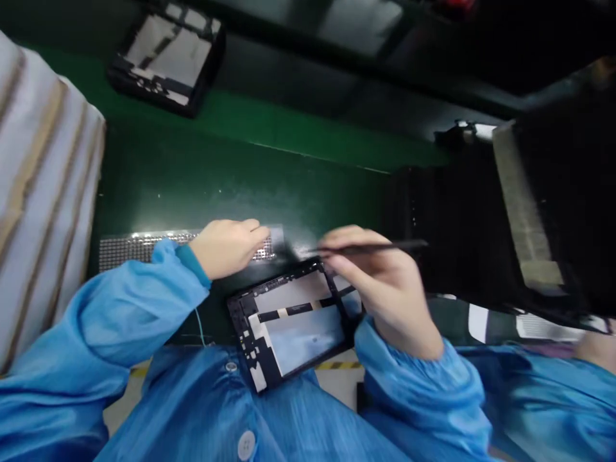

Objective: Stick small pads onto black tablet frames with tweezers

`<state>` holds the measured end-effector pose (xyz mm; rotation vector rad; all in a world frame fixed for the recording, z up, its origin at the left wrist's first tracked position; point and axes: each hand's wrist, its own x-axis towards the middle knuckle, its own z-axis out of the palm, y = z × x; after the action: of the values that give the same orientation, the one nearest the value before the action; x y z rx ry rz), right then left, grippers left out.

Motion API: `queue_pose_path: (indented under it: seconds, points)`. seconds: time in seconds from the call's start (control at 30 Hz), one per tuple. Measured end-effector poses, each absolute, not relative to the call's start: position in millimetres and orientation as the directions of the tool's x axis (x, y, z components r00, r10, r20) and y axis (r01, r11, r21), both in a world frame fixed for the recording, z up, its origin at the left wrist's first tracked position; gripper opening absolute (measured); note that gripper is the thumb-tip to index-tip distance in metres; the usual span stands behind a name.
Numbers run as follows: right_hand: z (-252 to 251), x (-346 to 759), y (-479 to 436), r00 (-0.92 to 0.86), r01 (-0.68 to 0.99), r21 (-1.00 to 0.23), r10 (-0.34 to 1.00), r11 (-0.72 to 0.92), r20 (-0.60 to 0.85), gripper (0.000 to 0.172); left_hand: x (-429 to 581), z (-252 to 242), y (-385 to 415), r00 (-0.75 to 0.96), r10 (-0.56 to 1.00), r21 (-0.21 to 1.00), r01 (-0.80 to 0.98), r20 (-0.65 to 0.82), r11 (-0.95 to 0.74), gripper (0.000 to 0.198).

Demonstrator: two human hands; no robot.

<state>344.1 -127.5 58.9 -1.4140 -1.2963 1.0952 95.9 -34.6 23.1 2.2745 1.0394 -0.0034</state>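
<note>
My left hand (230, 247) has its fingers curled together at the right end of a clear-edged sheet of small square pieces (139, 250), lying on the green bench. In my right hand (385, 282) is a thin dark tool that looks like tweezers (370, 248), pinched between thumb and fingers, its tip pointing left toward the sheet; the tip is blurred. Below both hands, an opened tablet housing (303, 340) lies tilted at the bench's front edge, close to my body. It has a black frame and silvery panels. My right hand covers its upper right corner.
A stack of similar tablet housings (166, 58) stands at the back left. White layered padding or boards (43, 179) rise along the left side. Large black objects (457, 218) fill the right. A co-worker's blue sleeve (553, 398) shows at the lower right.
</note>
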Motion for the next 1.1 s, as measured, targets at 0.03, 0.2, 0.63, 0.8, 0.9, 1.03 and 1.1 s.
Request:
queue_pose_path:
  seconds: [0.03, 0.2, 0.63, 0.8, 0.9, 1.03, 1.1]
  points:
    - [49, 339, -109, -0.024, 0.23, -0.973, 1.0, -0.008, -0.014, 0.016, 93, 19, -29, 0.701, 0.66, 0.508, 0.686, -0.27, -0.521, 0.036]
    - [-2, 333, -59, -0.237, 0.237, -0.972, 0.97, 0.003, -0.055, 0.035, 87, 6, -21, 0.742, 0.588, 0.432, 0.668, -0.323, -0.605, 0.03]
    - [-8, 338, -58, -0.248, 0.271, -0.962, 0.967, 0.02, -0.049, 0.028, 89, 8, -21, 0.78, 0.555, 0.342, 0.625, -0.288, -0.701, 0.033]
    - [0, 343, -62, -0.228, 0.223, -0.974, 0.969, -0.047, -0.099, 0.03, 89, 11, -21, 0.782, 0.552, 0.294, 0.621, -0.289, -0.726, 0.035]
    - [18, 324, -107, -0.047, 0.147, -0.983, 0.992, -0.113, -0.121, 0.021, 89, 11, -22, 0.781, 0.552, 0.282, 0.622, -0.293, -0.73, 0.036]
    - [23, 278, -185, 0.177, 0.199, -0.978, 0.984, -0.065, -0.029, 0.019, 90, 11, -22, 0.775, 0.559, 0.285, 0.63, -0.294, -0.722, 0.035]
    - [14, 260, -206, 0.224, 0.28, -0.959, 0.969, 0.039, 0.104, 0.027, 90, 12, -22, 0.772, 0.564, 0.289, 0.634, -0.293, -0.718, 0.033]
